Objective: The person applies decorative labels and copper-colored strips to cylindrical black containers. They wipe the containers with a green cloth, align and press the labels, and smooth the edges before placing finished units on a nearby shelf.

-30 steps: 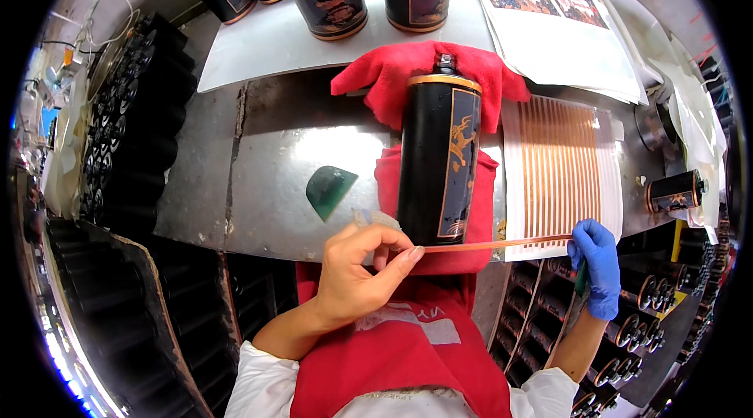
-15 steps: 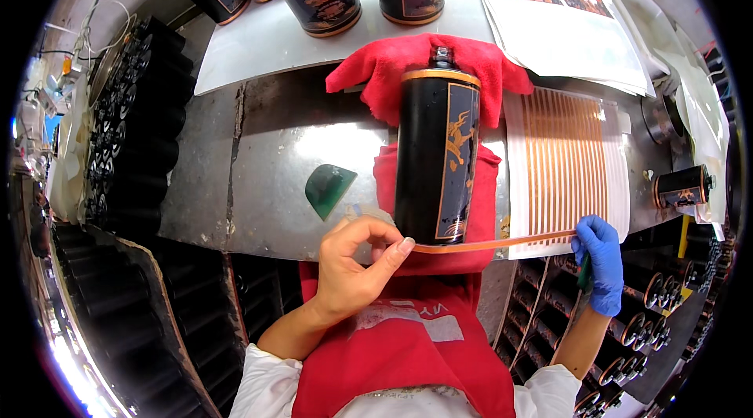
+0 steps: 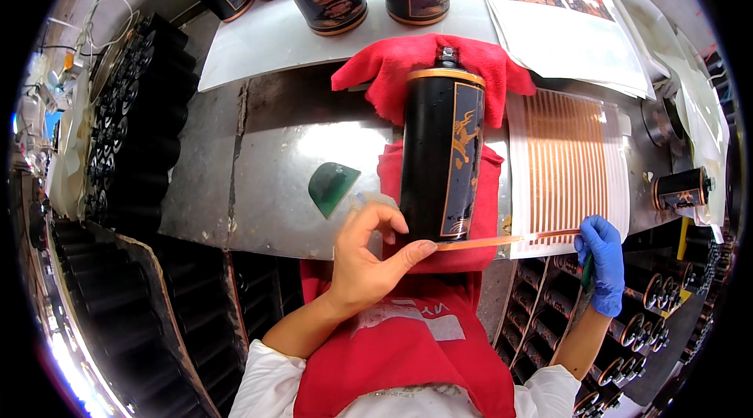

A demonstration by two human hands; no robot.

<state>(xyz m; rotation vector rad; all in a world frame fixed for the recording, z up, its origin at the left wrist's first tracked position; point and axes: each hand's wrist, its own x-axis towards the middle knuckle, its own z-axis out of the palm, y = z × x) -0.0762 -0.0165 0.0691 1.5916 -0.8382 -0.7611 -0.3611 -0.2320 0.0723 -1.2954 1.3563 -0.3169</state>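
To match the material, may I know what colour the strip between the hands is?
Copper-orange; the strip shows best in the head view.

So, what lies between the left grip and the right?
The head view shows an orange strip, stretched by the lower end of the bottle.

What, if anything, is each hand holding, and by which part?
The right hand grips the coppery strip by its right end, plus a green object, held part hidden. The left hand has its thumb at the strip's left end; grip unclear.
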